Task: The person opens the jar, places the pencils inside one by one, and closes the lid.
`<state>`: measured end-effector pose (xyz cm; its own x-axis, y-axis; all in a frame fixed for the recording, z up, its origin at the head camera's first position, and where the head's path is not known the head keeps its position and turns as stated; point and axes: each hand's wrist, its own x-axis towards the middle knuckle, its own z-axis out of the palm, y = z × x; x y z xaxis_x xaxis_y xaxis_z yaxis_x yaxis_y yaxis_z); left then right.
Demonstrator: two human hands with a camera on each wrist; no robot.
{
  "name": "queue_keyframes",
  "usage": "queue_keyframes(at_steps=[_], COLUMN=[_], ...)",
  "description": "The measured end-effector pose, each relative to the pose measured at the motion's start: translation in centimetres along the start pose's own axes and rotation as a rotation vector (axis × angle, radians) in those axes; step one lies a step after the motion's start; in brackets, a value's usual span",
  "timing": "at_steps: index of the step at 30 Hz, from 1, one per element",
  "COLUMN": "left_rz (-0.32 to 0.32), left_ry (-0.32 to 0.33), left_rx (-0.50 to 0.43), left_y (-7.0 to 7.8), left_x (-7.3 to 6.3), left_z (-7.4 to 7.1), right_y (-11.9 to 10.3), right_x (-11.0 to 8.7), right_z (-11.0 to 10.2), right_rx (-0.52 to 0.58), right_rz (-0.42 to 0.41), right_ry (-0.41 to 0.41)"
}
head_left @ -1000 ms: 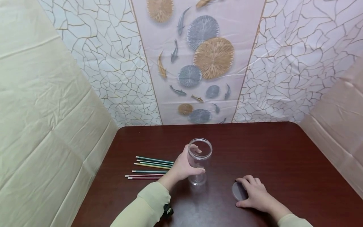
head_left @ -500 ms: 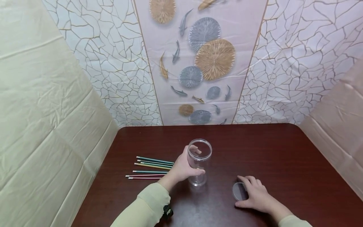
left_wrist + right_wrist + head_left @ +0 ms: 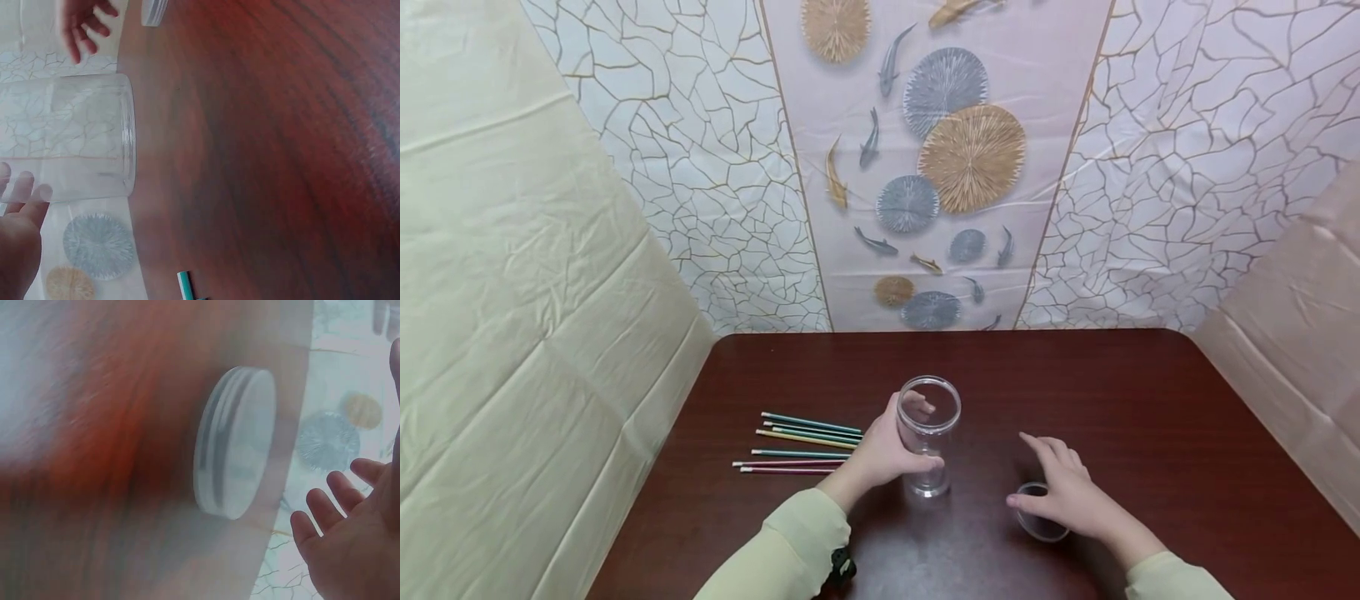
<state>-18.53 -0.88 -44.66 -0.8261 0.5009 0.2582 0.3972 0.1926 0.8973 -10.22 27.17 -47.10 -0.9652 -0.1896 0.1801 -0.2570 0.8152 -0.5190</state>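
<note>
In the head view, your left hand (image 3: pixel 874 454) is curled round a clear, cylindrical plastic jar (image 3: pixel 930 440), thumb in front and fingers behind, upright near the middle of the dark red-brown wooden table (image 3: pixel 1075 383); I can't tell whether its base bears fully on the wood. The 7 slim green, yellow and pinkish pencils (image 3: pixel 805 438) lie towards the table's left edge, their right ends hidden behind your left hand, so a sideways brush there could set them rolling. Your right hand (image 3: pixel 1067 492) is spread above a round, clear plastic lid (image 3: pixel 1037 525), which lies right of the jar and nearer your edge. In the left wrist view, your fingertips (image 3: pixel 42 193) rest on smooth jar wall; too loose a hold might let it slip or tip. In the right wrist view, the lid lies flat, your right hand's fingers parted and clear of it; a low sweep could skid it across the table.
</note>
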Motion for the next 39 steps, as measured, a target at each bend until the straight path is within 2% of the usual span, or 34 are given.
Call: queue_keyframes(at_steps=[6, 13, 15, 16, 18, 19, 22, 25, 26, 33, 39], left_rz=[-0.010, -0.066, -0.064, -0.068, -0.056, -0.050, -0.041, -0.026, -0.021, 0.025, 0.012], left_ry=[-0.025, -0.039, -0.047, -0.054, -0.066, -0.071, -0.076, -0.068, -0.063, -0.071, -0.078], left_rx=[0.032, 0.058, 0.068, 0.069, 0.072, 0.074, 0.078, 0.088, 0.086, 0.099, 0.085], left_y=[-0.6, -1.4, -1.7, -1.3, -0.4, -0.4, -0.6, -2.4, -2.5, -2.6, -2.4], left_x=[-0.1, -0.3, -0.5, -0.7, -1.0, -1.0, -0.9, -0.7, -0.7, -0.4, -0.5], left_z=[0.6, 0.9, 1.0, 0.9, 0.8, 0.8, 1.1, 1.7, 1.7, 1.9, 1.9], right_y=[-0.7, -0.8, -0.8, -0.8, -0.7, -0.7, -0.6, -0.6, -0.7, -1.2, -1.6], right_x=[0.2, 0.1, 0.1, 0.0, 0.0, 0.0, 0.1, 0.3, 0.4, 0.8, 1.1], right_z=[-0.1, 0.0, 0.1, 0.2, 0.2, 0.2, 0.2, 0.2, 0.2, 0.2, 0.4], right_rx=[0.012, 0.022, 0.025, 0.025, 0.033, 0.037, 0.049, 0.056, 0.057, 0.061, 0.074], right_rz=[-0.026, -0.025, -0.022, -0.019, -0.013, -0.012, -0.013, -0.026, -0.031, -0.052, -0.052], right_ry=[0.025, 0.024, 0.020, 0.017, 0.011, 0.011, 0.017, 0.026, 0.028, 0.044, 0.046])
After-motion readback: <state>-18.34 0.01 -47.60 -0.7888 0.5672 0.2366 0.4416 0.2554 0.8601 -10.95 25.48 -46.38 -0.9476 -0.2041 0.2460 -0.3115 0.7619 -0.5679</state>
